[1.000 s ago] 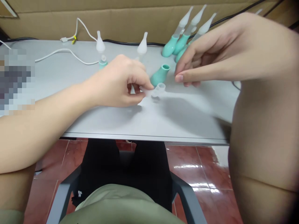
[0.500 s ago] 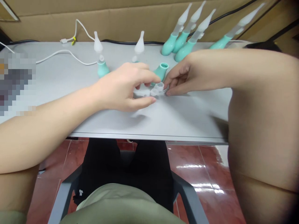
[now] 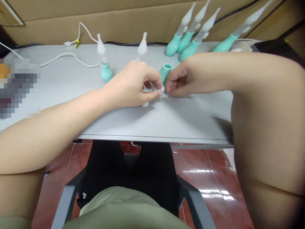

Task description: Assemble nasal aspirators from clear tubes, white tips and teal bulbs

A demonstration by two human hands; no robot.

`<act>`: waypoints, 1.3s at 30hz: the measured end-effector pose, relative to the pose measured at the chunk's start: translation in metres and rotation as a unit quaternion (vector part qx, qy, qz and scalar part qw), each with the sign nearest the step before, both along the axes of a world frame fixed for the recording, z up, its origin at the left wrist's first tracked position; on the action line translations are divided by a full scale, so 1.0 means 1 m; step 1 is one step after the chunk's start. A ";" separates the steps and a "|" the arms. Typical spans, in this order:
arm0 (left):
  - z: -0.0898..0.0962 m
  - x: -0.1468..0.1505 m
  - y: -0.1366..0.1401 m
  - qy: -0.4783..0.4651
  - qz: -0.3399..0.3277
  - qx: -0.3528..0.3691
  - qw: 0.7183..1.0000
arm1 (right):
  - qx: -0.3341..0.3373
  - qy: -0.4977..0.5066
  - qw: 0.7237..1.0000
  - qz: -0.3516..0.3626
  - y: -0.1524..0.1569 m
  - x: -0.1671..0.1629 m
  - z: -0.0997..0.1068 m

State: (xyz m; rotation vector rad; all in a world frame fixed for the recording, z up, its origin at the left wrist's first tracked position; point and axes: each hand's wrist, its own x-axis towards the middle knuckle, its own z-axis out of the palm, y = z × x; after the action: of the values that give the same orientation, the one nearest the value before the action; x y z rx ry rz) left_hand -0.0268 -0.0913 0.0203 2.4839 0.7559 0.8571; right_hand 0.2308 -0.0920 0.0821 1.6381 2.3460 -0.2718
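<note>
My left hand (image 3: 137, 84) is closed in a pinch on a small clear plastic fitting (image 3: 163, 89), its thumb and fingertips at the fitting's end. Whitish plastic (image 3: 145, 104) shows below that hand, mostly hidden by it. Close by on the right, my right hand (image 3: 179, 83) has its thumb and fingers pinched together over a tiny clear piece (image 3: 167, 94), too small to name. Just behind the fingertips a teal rubber bulb (image 3: 165, 73) stands with its round mouth uncovered. The two hands nearly touch above the grey table.
Several assembled teal nasal aspirators (image 3: 190, 51) stand at the back right. Back left are another teal bulb (image 3: 106, 73) and white nozzle tips (image 3: 101, 47), (image 3: 142, 46). A white cable (image 3: 69, 54) lies behind my left arm. The table's front edge (image 3: 152, 138) runs before my lap.
My left hand has closed its thumb and fingers onto the clear fitting, which lay between spread fingers before. My right hand has shifted slightly left and stays pinched.
</note>
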 end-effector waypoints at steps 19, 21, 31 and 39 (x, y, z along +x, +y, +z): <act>0.002 -0.021 0.009 -0.245 -0.043 -0.149 0.957 | 0.077 0.476 0.874 0.056 -0.027 0.002 0.006; -0.001 -0.022 0.012 -0.244 -0.047 -0.160 0.955 | 0.099 0.520 0.848 0.035 -0.033 -0.009 0.004; -0.003 -0.023 0.013 -0.258 -0.070 -0.162 0.950 | 0.053 0.574 0.814 0.067 -0.020 -0.017 -0.010; 0.003 -0.022 0.008 -0.229 -0.060 -0.146 0.961 | 0.051 0.596 0.796 0.097 -0.018 -0.016 -0.012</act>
State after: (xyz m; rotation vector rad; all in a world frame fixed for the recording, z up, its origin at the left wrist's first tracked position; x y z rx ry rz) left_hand -0.0487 -0.0835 0.0237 1.9462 0.5182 1.1284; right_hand 0.2147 -0.1097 0.0700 1.3841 3.3702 -1.5382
